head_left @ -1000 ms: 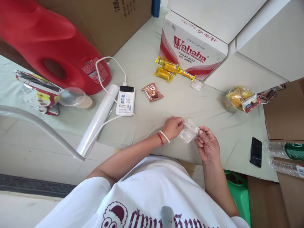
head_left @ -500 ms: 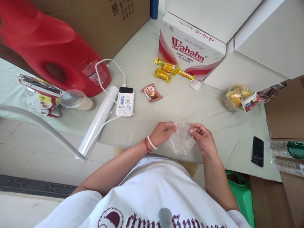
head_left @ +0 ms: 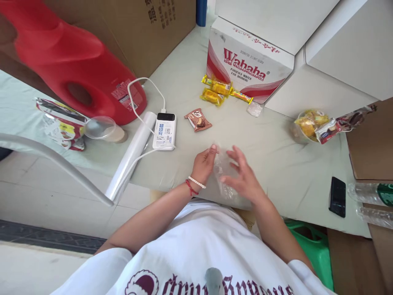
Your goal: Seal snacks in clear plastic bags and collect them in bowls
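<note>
Clear bag (head_left: 223,180) in left grip (head_left: 204,164)

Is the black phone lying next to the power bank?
No, the black phone lies at the table's right edge, far from the power bank on the left.

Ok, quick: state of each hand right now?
Left hand: closed, pinching the clear plastic bag.
Right hand: open, fingers spread against the bag.
</note>
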The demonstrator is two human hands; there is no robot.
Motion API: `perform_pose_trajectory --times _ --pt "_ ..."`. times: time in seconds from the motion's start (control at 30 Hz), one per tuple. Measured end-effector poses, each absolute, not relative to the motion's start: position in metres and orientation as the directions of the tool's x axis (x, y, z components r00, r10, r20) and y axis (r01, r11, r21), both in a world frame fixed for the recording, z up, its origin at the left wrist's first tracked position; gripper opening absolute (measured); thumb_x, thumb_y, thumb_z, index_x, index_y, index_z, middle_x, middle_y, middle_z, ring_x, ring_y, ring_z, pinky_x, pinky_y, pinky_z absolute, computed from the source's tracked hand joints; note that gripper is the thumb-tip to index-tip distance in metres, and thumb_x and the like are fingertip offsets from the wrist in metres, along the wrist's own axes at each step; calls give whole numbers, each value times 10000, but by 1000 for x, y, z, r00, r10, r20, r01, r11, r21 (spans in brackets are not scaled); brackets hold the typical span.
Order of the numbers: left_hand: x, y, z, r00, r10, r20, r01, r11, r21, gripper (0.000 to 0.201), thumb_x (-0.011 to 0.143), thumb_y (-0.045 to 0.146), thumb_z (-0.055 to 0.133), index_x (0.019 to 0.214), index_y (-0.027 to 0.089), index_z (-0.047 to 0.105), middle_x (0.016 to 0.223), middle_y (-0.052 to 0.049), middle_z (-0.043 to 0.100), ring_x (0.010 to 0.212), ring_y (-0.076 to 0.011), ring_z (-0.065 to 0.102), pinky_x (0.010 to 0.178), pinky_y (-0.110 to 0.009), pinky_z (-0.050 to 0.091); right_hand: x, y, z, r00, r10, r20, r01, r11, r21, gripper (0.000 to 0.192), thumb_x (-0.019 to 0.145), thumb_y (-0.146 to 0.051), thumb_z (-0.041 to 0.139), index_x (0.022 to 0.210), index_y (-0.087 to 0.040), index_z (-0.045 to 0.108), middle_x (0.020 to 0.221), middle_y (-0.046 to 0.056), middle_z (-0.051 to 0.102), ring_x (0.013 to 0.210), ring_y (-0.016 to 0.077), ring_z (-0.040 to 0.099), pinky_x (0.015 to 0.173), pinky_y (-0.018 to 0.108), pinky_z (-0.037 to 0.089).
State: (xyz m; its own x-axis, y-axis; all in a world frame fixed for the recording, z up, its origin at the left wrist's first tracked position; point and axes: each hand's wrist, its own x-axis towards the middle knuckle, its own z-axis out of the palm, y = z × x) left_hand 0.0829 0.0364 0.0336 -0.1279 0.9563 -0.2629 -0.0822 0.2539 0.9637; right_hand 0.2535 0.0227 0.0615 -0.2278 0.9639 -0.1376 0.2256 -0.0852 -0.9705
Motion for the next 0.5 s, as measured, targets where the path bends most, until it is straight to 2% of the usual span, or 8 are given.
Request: perform_pose_trajectory --times 0.03,0.1,0.17,0.23,0.33,0.4,0.47,0.5 --pt "82 36 37 -138 960 -245 -40 242 969 644 922 760 434 821 168 666 549 40 436 565 -127 434 543 -264 344 242 26 61 -249 948 -200 223 -144 -964 904 698 -530 878 1475 -277 490 1343 110 643 1275 270 589 1025 421 514" --pt "74 37 44 -125 964 -236 0 238 971 609 887 750 520 820 163 669 584 42 457 587 -119 419 557 -258 330 233 35 60 -230 924 -304 164 -272 -948 690 733 -544 839 1310 -247 604 1064 65 716 1010 228 675 885 374 551" --pt "59 40 49 -8 962 -274 8 274 962 554 803 709 669 850 156 685 612 51 463 587 -104 390 558 -248 304 241 47 62 -205 913 -353 66 -347 -936 464 750 -544 822 1057 -224 682 820 4 673 749 157 632 734 302 535" --pt "41 43 50 170 930 -327 31 326 945 514 704 623 796 897 153 716 586 73 422 565 -91 344 551 -240 260 259 58 69 -208 897 -391 3 -399 -917 395 716 -522 861 881 -208 685 704 -30 601 629 111 559 640 258 504" --pt "19 49 48 329 880 -343 107 327 939 378 648 464 845 848 157 753 534 86 371 557 -92 310 567 -242 246 286 68 80 -235 843 -483 -8 -499 -867 423 674 -522 902 843 -208 676 610 -59 483 594 116 565 544 232 482" --pt "12 51 47 300 905 -303 78 293 953 283 645 399 834 770 162 744 592 46 505 617 -112 411 623 -253 330 295 69 83 -209 842 -498 -1 -509 -861 439 685 -550 895 857 -220 662 625 -55 472 635 139 613 514 223 480" --pt "13 50 48 241 930 -278 -28 293 956 259 647 376 828 740 164 714 720 1 623 718 -137 513 708 -272 409 294 66 80 -164 893 -418 2 -424 -906 441 729 -594 856 905 -238 665 781 -10 593 816 168 676 610 244 549" --pt "16 50 49 228 931 -283 -97 311 945 267 649 375 828 745 164 695 768 -8 642 755 -145 545 737 -280 434 290 63 76 -161 921 -354 2 -359 -933 456 744 -616 837 970 -254 676 931 18 655 969 187 682 727 273 585"
